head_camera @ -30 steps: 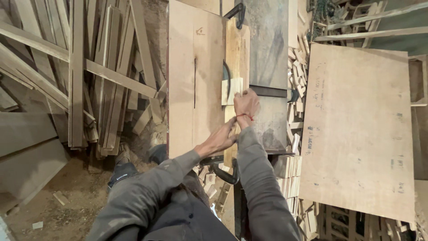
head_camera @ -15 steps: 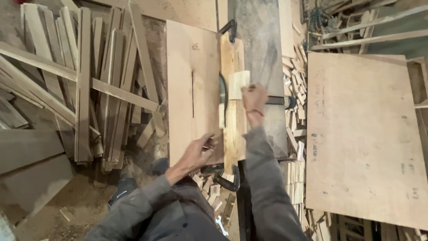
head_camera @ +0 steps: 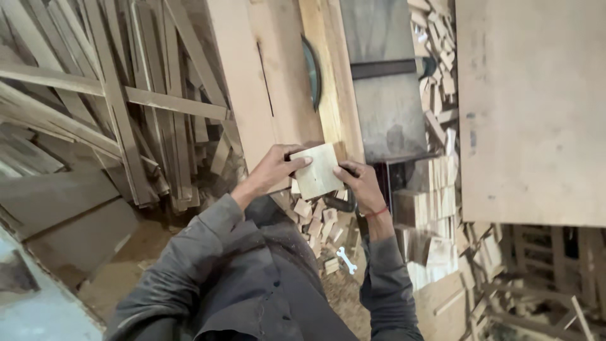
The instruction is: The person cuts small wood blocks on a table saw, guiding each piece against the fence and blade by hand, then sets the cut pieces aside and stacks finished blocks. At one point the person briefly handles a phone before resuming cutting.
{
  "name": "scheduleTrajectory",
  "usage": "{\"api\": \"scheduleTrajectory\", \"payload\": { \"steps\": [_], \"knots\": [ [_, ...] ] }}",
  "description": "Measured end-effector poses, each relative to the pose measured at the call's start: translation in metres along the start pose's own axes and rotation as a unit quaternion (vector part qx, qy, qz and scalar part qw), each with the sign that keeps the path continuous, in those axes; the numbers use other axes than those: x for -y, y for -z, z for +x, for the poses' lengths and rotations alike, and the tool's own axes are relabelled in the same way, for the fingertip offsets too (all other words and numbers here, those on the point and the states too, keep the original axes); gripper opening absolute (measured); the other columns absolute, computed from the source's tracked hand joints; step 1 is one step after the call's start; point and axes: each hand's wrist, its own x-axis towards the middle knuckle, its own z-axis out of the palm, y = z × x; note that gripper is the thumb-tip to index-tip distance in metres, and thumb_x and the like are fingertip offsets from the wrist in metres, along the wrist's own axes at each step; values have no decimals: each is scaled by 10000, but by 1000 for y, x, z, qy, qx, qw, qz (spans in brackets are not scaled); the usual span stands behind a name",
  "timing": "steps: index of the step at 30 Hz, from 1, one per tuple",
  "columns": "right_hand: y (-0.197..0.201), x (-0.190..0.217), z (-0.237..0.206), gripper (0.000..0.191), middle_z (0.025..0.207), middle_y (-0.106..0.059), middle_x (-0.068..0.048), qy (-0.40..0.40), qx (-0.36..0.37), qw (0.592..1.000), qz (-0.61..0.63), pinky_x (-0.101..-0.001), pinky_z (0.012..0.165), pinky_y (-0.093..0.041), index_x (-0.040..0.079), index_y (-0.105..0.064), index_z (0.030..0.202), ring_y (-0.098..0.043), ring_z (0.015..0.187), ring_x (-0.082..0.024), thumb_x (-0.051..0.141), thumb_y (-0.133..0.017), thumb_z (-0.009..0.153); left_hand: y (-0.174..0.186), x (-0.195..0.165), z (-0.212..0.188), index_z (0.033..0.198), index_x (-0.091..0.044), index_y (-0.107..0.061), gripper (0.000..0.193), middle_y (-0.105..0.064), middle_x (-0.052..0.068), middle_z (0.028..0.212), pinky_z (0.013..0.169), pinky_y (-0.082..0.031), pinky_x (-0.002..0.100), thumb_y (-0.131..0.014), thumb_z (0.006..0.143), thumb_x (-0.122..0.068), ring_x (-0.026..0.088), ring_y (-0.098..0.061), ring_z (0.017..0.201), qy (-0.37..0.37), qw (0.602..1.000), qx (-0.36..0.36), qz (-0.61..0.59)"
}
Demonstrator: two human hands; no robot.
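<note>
Head view shows both hands at frame centre pinching a small square wooden block (head_camera: 317,170): the left hand (head_camera: 273,169) grips its left edge with the thumb across the face, the right hand (head_camera: 360,184) its right edge. Above it, the saw blade (head_camera: 311,72) stands in the table saw's wooden top (head_camera: 278,76); offcuts (head_camera: 312,218) and a white wrench (head_camera: 345,259) lie on the floor below.

A: so where's everything sitting for us?
B: we've got the wood block (head_camera: 317,170) between our left hand (head_camera: 273,169) and right hand (head_camera: 358,185), just in front of the desk (head_camera: 278,82). Saw blade (head_camera: 313,71) in the desk behind it, slats (head_camera: 107,95) left, big board (head_camera: 530,107) right, wrench (head_camera: 345,259) on the floor below.
</note>
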Motion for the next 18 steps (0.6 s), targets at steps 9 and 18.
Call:
{"api": "scheduleTrajectory", "payload": {
  "steps": [9, 18],
  "knots": [
    [-57, -20, -44, 430, 1047, -765, -73, -71, -103, 959, 256, -334, 777, -614, 17, -622, 1261, -753, 921, -189, 240, -672, 897, -19, 41, -18, 1153, 52, -688, 365, -723, 27, 922, 687, -570, 271, -715, 929, -235, 110, -684, 789, 116, 981, -100, -116],
    [-29, -56, -41, 396, 1098, -751, -135, 43, -189, 976, 99, -274, 850, -546, -127, -676, 1231, -687, 954, -149, 116, -744, 926, -23, 75, -32, 1287, 63, -623, 469, -674, 262, 1252, 915, -566, 435, -645, 977, -287, 402, -675, 1093, -262, 827, -172, 467]
  ]
}}
